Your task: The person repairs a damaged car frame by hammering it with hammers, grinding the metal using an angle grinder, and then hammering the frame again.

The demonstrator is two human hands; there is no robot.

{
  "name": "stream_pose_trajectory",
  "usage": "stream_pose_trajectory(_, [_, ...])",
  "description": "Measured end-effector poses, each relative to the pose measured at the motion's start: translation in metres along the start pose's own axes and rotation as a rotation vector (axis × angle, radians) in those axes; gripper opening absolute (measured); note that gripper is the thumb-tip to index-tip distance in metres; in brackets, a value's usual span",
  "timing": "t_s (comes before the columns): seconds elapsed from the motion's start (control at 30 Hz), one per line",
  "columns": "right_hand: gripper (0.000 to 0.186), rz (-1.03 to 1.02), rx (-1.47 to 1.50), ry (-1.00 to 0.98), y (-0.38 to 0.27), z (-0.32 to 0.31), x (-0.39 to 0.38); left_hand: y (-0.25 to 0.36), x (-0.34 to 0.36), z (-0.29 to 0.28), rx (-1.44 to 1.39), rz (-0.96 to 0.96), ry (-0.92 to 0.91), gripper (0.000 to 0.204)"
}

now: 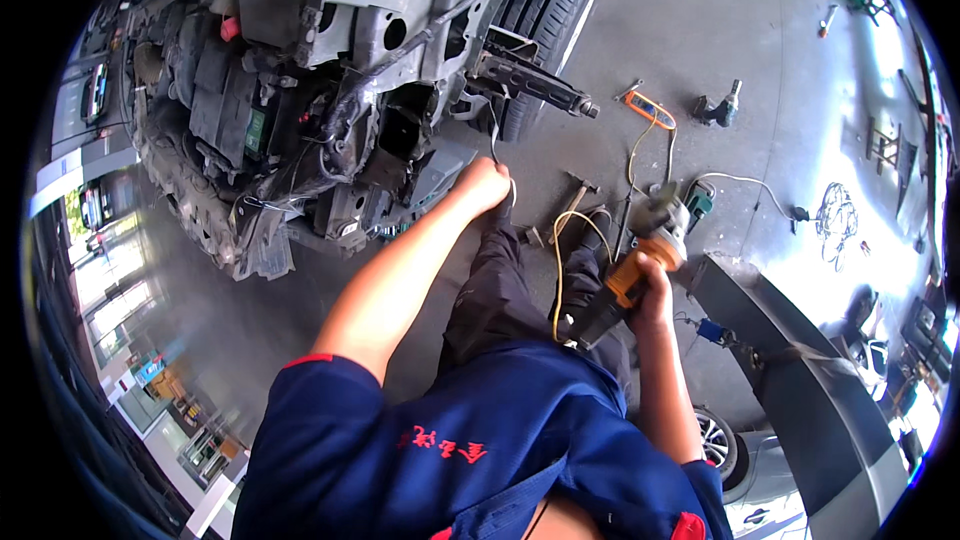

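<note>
My right hand [652, 297] is wrapped round the body of an orange and black angle grinder [632, 278]. The grinder's head points away from me, and its disc is blurred. A yellowish cord [559, 285] loops near the grinder's rear end. Farther left, my left hand [483, 183] is closed in a fist on a thin dark strip [495, 140], which runs up toward the wheel side of the car. The stripped car front [350, 110], with bare metal rails and loose wiring, fills the upper left. I cannot make out where the strip ends.
A tyre [550, 15] stands beside a protruding metal arm [535, 82]. On the floor lie a hammer [573, 202], an orange power strip [650, 110], a dark air tool [720, 105] and a green power tool [700, 202]. A large grey post [790, 340] rises at my right.
</note>
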State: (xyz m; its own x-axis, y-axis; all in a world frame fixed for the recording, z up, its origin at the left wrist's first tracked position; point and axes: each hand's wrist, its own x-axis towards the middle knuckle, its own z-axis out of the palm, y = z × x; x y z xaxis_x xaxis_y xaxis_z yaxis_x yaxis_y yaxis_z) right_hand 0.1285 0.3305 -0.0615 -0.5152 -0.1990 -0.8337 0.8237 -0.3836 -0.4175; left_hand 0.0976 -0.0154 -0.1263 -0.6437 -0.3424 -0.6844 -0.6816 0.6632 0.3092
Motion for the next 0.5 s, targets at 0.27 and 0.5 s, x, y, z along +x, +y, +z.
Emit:
stream_pose_trajectory(0.27, [0.035,0.262,0.018,-0.292,0.012,0.168,0.031,0.007,-0.168,-0.030,-1.150,-0.166,-0.624,0.054])
stream_pose_trajectory(0.5, [0.050,0.210,-0.144,-0.139,0.061,0.234,0.092,-0.023,-0.139,-0.049,-1.386,-0.102,-0.427,0.028])
